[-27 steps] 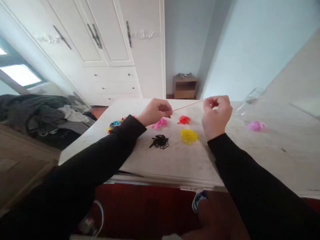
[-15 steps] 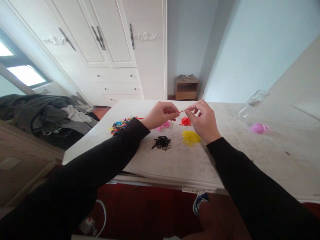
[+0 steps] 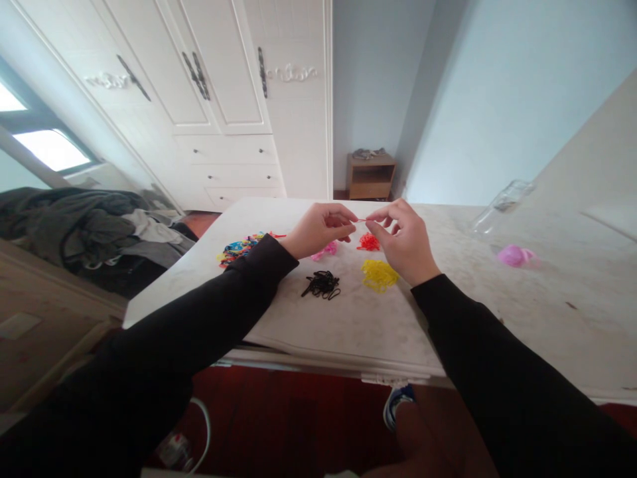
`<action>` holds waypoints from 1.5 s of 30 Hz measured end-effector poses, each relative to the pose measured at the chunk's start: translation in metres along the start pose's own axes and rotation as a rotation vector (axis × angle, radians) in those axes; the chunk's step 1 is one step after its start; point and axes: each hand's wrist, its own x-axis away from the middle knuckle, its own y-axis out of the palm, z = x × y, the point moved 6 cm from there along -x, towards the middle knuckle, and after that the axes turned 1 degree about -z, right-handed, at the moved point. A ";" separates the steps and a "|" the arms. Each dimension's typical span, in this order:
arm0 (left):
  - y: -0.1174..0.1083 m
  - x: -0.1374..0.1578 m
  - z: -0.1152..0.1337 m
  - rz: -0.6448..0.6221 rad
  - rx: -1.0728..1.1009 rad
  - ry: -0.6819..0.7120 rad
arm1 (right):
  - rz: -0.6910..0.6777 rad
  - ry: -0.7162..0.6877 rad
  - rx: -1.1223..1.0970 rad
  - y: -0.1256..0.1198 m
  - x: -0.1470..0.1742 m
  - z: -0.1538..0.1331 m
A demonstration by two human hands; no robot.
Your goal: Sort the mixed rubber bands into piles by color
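Note:
Between my two hands a thin red rubber band (image 3: 361, 220) is held just above the table. My left hand (image 3: 326, 228) pinches one end of it and my right hand (image 3: 401, 236) pinches the other, fingertips close together. Right below lies a pile of red rubber bands (image 3: 369, 241). A yellow pile (image 3: 379, 275) sits near my right wrist, and a black pile (image 3: 322, 285) is nearer to me. Partly hidden behind my left hand is a pink pile (image 3: 324, 251). Mixed-colour rubber bands (image 3: 241, 250) lie beyond my left forearm.
On the right of the white table (image 3: 318, 332) are a clear glass container (image 3: 502, 207), lying tilted, and a pink-purple object (image 3: 516, 255). Dark clothes (image 3: 89, 232) are heaped at the left. A white wardrobe (image 3: 223, 99) and a small wooden cabinet (image 3: 371, 177) stand behind.
My fingertips have come slightly closer together, and the band between them looks shorter. The piles lie as before.

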 end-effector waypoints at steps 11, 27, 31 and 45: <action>-0.002 0.001 0.003 0.026 -0.106 0.064 | -0.010 0.014 0.011 0.000 -0.001 -0.002; 0.003 0.002 0.010 0.025 -0.086 0.017 | 0.323 0.141 -0.011 -0.021 0.002 0.013; 0.002 0.004 0.012 0.043 -0.105 0.039 | 0.057 -0.001 -0.012 -0.001 0.000 -0.006; 0.001 0.006 0.015 0.054 -0.194 0.065 | -0.007 -0.033 0.002 0.001 0.001 -0.004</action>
